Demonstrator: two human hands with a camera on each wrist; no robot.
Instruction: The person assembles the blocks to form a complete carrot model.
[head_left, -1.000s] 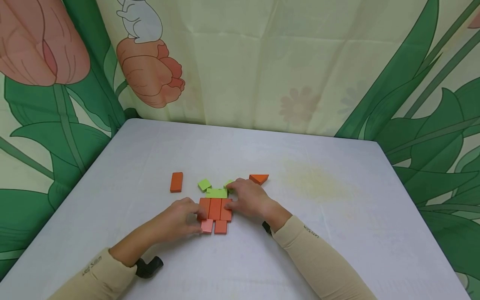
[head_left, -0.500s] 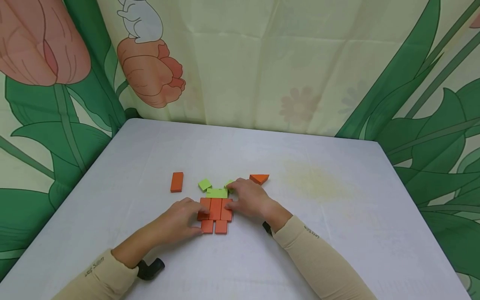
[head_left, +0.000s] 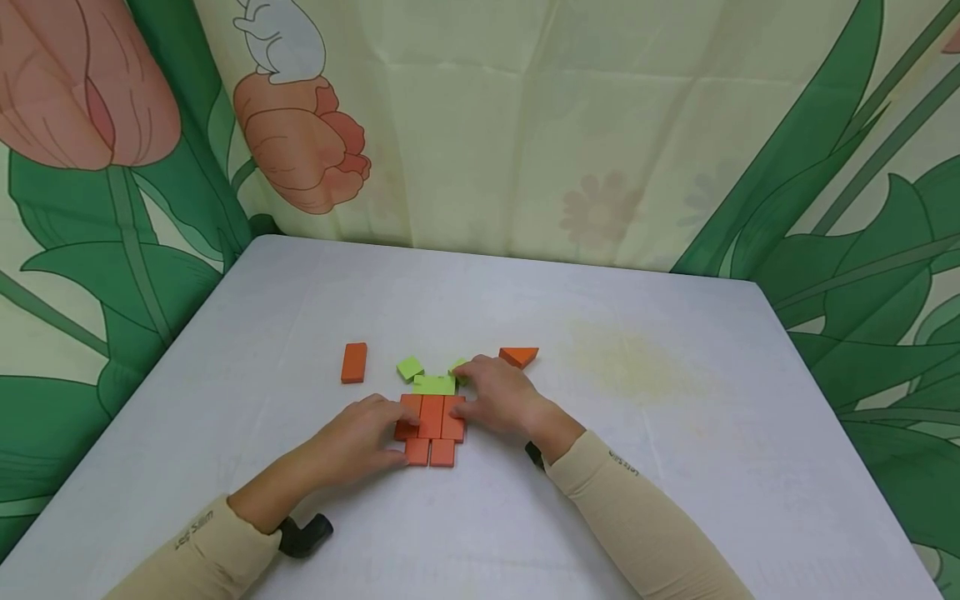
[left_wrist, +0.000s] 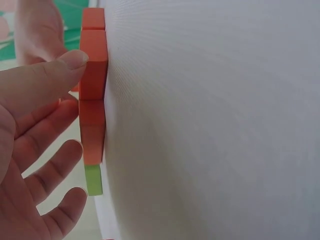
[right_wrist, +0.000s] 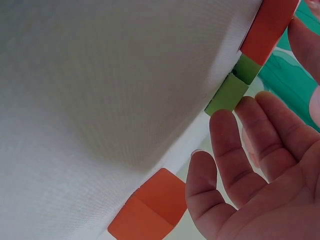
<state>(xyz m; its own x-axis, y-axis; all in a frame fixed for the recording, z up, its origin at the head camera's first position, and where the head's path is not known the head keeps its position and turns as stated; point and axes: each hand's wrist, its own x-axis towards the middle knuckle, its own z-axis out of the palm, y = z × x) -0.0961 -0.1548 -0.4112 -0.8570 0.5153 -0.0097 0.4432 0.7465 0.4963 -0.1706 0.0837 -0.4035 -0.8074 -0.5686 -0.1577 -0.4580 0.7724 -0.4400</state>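
Three orange rectangular blocks (head_left: 431,417) lie side by side on the table. Below them are two small orange square blocks, a left one (head_left: 417,452) and a right one (head_left: 442,452). A notched green block (head_left: 435,385) adjoins their top, with a green cube (head_left: 410,369) at its left corner. Another green cube (right_wrist: 227,95) sits at the right corner, partly hidden in the head view. My left hand (head_left: 352,442) has its thumb against the left square's side and its fingers over the left rectangle. My right hand (head_left: 498,396) touches the right green cube with fingertips, its thumb at the right rectangle.
A loose orange rectangular block (head_left: 354,363) lies to the left on the white-covered table (head_left: 645,500). An orange triangular block (head_left: 518,357) lies just beyond my right hand. A patterned curtain (head_left: 480,125) hangs behind the table.
The left square block has slid slightly right, nearer to the other square, with my left thumb against it. My left hand has shifted a little right; my right hand has stayed put.
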